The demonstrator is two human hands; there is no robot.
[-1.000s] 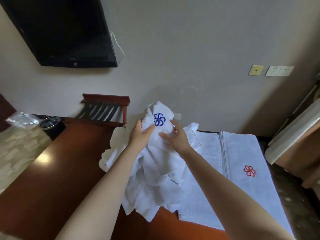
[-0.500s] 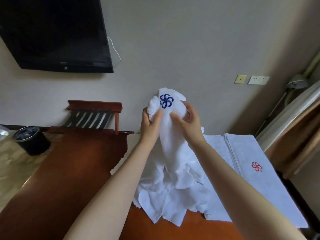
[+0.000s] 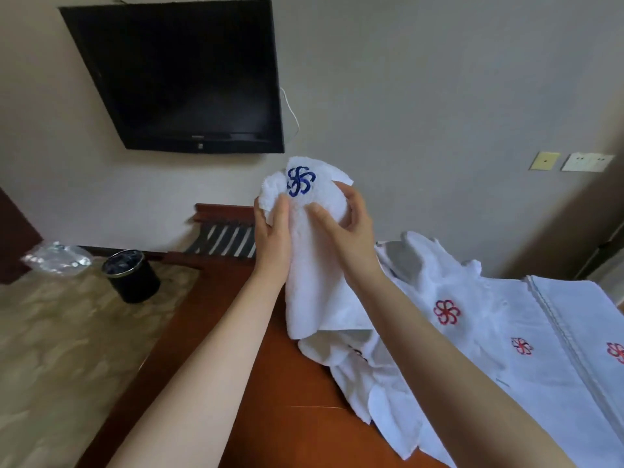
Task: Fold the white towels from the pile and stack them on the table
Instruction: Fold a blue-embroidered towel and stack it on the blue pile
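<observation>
Nearest to me, the brown wooden counter (image 3: 270, 407) runs away from my view, with both forearms reaching out over it. On the counter's right half lies the pile of white towels (image 3: 378, 390), crumpled and loose, with red flower emblems showing on several folds. Along the counter's right edge, just beside the pile, lie the flat towels (image 3: 574, 319), smooth, with a stitched hem running lengthwise.

Above the middle of the counter I hold the blue-emblem towel (image 3: 314, 282) upright. The left grip (image 3: 271, 231) holds its upper left side, with the thumb pressed on the front and the fingers behind the cloth. The right grip (image 3: 347, 228) holds the upper right side, thumb on the front and fingers curled round the back. The top is bunched into a rounded head with the blue emblem (image 3: 300, 181) facing me. Its lower end hangs down to the pile's left edge; I cannot tell whether it touches.

On the carpet left of the counter stands a black bin (image 3: 130, 276), with a clear plastic bag (image 3: 55, 258) further left. Beyond the counter's far end a wooden luggage rack (image 3: 226, 231) stands against the wall. High above that end hangs a dark television (image 3: 182, 79), and above the counter's right side are a yellow wall plate (image 3: 544, 160) and a white socket (image 3: 587, 162).
</observation>
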